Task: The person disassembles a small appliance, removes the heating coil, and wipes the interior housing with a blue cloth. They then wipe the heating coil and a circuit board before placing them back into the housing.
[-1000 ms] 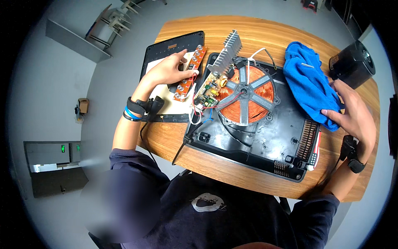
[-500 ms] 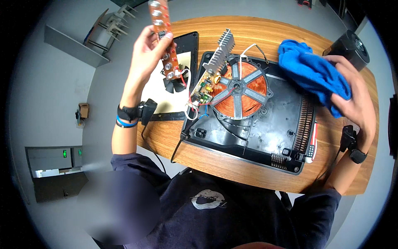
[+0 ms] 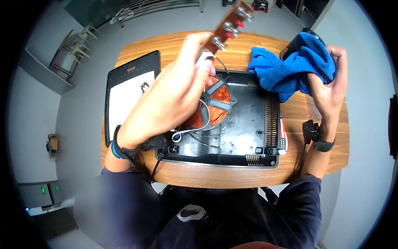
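Note:
My left hand [image 3: 170,91], blurred by motion, is closed around the lower end of a narrow brown circuit board [image 3: 229,28] bearing metal-topped buttons and red LEDs. The board tilts up to the right above an opened induction cooker base [image 3: 244,133]. Inside this black casing lies a round copper coil [image 3: 218,99] with dark spokes. White wiring [image 3: 190,133] loops below my left hand, which hides part of the coil and the parts beside it. At the right, my right hand [image 3: 331,87] grips a bunched blue cloth [image 3: 290,68], held over the casing's far right corner.
A black panel [image 3: 117,76] with a pale sheet [image 3: 129,97] lies at the wooden table's [image 3: 195,176] left. Behind the cloth stands a dark round object [image 3: 286,52], mostly hidden. A red and white item [image 3: 283,139] sits beside the casing's right edge. Stools stand beyond.
My left hand has carried the circuit board right, from above the panel to above the coil, tilting it rightward. The cloth stays in my right hand, now more bunched. The whole view has shifted.

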The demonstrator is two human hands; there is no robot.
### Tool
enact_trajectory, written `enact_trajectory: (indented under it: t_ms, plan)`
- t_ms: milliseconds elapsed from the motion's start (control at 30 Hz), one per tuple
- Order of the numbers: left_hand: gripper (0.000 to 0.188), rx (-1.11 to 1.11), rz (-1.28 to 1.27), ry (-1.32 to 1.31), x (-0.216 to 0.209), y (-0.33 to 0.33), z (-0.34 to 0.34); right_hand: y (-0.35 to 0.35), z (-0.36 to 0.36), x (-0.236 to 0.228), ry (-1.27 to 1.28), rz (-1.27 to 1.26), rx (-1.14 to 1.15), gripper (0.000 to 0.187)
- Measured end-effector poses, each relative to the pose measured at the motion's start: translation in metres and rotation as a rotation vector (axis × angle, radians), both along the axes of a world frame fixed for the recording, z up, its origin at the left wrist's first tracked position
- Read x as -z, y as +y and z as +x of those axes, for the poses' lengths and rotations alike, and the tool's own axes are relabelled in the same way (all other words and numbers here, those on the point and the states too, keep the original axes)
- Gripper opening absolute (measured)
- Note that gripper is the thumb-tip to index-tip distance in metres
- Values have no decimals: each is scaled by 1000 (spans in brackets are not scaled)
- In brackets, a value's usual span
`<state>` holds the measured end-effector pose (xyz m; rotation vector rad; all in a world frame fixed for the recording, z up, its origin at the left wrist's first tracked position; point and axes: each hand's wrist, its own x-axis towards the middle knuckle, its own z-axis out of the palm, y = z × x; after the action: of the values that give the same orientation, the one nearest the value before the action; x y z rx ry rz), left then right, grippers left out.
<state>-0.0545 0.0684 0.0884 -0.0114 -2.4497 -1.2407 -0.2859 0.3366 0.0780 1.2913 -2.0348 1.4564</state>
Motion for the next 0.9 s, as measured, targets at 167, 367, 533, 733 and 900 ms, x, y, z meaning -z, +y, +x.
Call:
enact_trajectory:
  t_ms: [167, 367, 533, 733, 900]
  plan:
    - [45, 112, -114, 5, -2, 8, 2, 6, 10, -16, 434, 45, 130, 46]
    - [67, 155, 70, -148, 6, 3, -4, -22, 43, -22, 544, 20, 115, 48]
    - [80, 222, 85, -147, 15, -6, -2, -33, 38, -10, 513, 110, 241, 42]
    - [75, 170, -150, -265, 10, -10, -2, -26, 12, 0, 376, 276, 240, 51]
    - [81, 83, -275, -244, 12, -3, -5, -34, 35, 6, 391, 298, -18, 61]
